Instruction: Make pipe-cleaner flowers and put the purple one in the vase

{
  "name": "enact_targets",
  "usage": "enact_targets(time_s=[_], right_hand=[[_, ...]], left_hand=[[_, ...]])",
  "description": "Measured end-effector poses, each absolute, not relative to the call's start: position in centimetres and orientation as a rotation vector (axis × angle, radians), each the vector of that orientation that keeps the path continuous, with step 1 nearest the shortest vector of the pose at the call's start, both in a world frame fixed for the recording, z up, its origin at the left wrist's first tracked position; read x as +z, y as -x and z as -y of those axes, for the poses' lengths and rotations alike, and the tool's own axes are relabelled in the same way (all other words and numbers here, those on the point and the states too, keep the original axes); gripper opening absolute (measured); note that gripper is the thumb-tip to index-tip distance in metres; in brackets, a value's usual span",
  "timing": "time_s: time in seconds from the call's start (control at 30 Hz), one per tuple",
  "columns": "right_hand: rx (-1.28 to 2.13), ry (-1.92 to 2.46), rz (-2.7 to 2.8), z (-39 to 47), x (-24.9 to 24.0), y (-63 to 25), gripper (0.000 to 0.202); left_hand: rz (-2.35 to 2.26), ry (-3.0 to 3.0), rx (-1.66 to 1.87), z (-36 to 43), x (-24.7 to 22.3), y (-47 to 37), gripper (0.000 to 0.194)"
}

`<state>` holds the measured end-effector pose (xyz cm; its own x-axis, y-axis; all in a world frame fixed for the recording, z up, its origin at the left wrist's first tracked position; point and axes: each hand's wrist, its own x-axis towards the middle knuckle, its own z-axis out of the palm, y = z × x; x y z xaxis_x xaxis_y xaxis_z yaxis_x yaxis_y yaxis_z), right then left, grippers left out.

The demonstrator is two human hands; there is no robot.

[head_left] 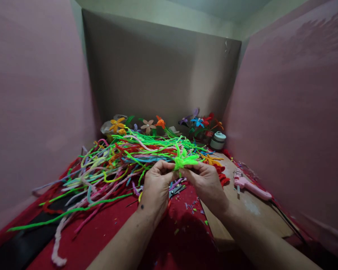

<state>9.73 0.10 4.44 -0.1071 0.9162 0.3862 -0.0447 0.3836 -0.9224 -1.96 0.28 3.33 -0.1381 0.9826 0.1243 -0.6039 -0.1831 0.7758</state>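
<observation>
A bright green pipe-cleaner flower (183, 160) is held up between my two hands, its petals spread upward and to the right. My left hand (158, 183) pinches its lower left side with thumb and fingertips. From the other side, my right hand (206, 183) grips the base, thumb close to the left one. Below and behind my hands lie scissors (176, 191), partly hidden by the left hand. A large heap of loose pipe cleaners (129, 150) in many colours spreads behind and to the left.
To the right, a pink glue gun (250, 184) rests on a wooden board (242, 213), its cord trailing toward the front. Finished flowers (148, 126) and a small white-lidded jar (218, 140) stand at the back. Fuzzy scraps (191, 206) dot the red cloth (101, 232). Pink walls (298, 112) flank both sides.
</observation>
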Motion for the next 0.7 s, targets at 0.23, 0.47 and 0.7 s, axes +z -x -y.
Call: enact_targets(time_s=[0.23, 0.47, 0.7], right_hand=[[1.120, 0.827, 1.362, -0.3, 5.0, -9.7, 0.014], [1.125, 0.776, 1.313, -0.8, 4.7, -9.5, 0.019], [1.093, 0.806, 1.345, -1.9, 3.7, -10.0, 0.018]], left_hand=[[-0.704, -0.820, 1.605, 0.2, 3.6, 1.9, 0.020], [-0.652, -0.866, 1.622, 0.2, 3.4, 1.8, 0.016], [-0.576, -0.848, 1.616, 0.0, 3.2, 1.7, 0.020]])
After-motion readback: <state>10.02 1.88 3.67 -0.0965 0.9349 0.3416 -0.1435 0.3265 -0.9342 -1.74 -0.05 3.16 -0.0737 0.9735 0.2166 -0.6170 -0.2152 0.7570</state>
